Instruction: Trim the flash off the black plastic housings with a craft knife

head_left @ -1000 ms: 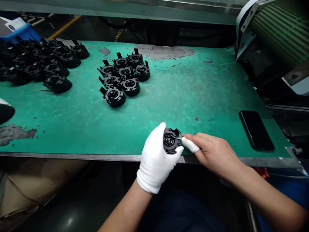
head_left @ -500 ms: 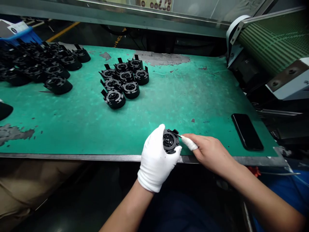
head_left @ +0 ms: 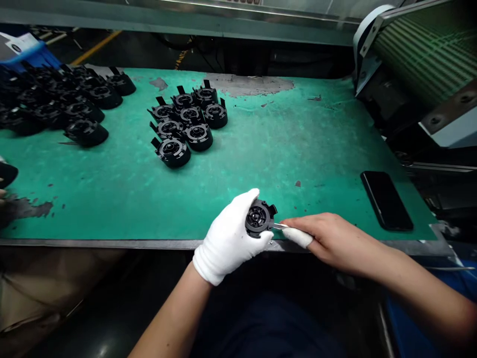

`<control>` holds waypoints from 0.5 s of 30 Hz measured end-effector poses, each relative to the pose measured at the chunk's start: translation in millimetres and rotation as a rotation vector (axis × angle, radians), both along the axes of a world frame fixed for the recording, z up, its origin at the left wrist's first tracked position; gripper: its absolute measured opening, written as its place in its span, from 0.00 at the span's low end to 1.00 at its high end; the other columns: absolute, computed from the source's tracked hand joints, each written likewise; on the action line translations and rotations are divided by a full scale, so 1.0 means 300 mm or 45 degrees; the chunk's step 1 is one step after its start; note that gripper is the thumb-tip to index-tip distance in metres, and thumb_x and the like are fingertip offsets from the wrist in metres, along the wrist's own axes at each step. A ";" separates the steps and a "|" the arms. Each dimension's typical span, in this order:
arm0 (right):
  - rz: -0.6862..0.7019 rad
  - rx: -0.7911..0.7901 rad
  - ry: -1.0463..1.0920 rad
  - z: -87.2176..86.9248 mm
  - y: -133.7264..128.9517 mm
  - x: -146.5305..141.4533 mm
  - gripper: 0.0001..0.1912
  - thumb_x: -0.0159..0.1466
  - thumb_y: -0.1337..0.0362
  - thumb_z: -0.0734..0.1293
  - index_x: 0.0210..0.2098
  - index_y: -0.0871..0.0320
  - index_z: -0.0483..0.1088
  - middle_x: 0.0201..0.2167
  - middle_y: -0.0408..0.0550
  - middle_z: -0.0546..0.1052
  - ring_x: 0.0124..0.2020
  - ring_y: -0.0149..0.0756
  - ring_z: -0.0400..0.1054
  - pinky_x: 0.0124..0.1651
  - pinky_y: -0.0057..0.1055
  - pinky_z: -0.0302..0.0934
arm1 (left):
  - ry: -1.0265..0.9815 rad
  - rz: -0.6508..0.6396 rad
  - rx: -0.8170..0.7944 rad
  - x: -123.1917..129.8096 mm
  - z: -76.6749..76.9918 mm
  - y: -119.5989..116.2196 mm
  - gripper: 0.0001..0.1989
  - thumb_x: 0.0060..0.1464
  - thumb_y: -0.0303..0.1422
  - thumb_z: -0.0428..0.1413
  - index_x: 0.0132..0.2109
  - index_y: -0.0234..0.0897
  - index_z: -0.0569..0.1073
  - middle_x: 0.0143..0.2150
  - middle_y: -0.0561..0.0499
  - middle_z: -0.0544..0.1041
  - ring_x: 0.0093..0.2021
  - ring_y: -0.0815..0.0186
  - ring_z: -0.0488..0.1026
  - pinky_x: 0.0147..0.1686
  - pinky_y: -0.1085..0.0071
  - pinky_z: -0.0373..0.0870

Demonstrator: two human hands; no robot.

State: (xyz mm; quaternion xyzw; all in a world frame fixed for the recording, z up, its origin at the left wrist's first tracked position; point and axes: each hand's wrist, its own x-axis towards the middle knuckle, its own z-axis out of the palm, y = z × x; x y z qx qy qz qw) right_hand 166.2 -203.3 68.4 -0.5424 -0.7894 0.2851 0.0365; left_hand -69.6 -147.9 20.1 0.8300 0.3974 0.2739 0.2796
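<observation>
My left hand (head_left: 233, 233), in a white glove, is wrapped round a round black plastic part (head_left: 258, 218) just above the table's front edge. The part's ringed face is turned up and a small tab sticks out at its upper right. My right hand (head_left: 335, 241) is bare apart from a white cover on the thumb. Between its thumb and fingers it pinches a thin metal blade (head_left: 278, 226), whose tip touches the right rim of the part. The blade's handle is hidden in the hand.
Several similar black parts (head_left: 173, 151) stand in a group on the green table (head_left: 261, 154), with a larger cluster (head_left: 85, 132) at the left. A black phone (head_left: 386, 200) lies at the right, below a green conveyor (head_left: 417, 44). Another person's fingers (head_left: 2, 196) show at the left edge.
The black part has turned clockwise and shifted slightly left in my left hand. The blade has moved from its upper right down to its right rim. Fingers have appeared at the left edge.
</observation>
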 end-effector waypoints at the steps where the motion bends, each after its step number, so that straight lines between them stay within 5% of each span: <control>1: -0.003 0.013 -0.012 -0.001 0.002 0.003 0.25 0.65 0.72 0.61 0.58 0.49 0.72 0.52 0.46 0.80 0.47 0.43 0.78 0.47 0.35 0.71 | 0.002 -0.011 -0.007 -0.002 0.001 0.004 0.41 0.51 0.38 0.64 0.68 0.40 0.56 0.67 0.42 0.66 0.66 0.55 0.65 0.67 0.55 0.63; 10: 0.077 -0.062 0.112 0.021 0.029 -0.002 0.22 0.66 0.71 0.60 0.54 0.50 0.75 0.44 0.47 0.83 0.42 0.43 0.79 0.44 0.32 0.70 | 0.083 -0.103 -0.133 -0.009 0.026 0.034 0.42 0.51 0.41 0.64 0.68 0.43 0.56 0.67 0.44 0.66 0.65 0.55 0.67 0.66 0.57 0.65; 15: 0.110 -0.095 0.132 0.032 0.045 0.011 0.24 0.64 0.73 0.60 0.55 0.48 0.74 0.47 0.45 0.82 0.44 0.43 0.78 0.47 0.34 0.70 | 0.092 -0.108 -0.152 -0.009 0.030 0.040 0.42 0.50 0.40 0.65 0.68 0.42 0.56 0.67 0.44 0.66 0.65 0.55 0.67 0.65 0.57 0.66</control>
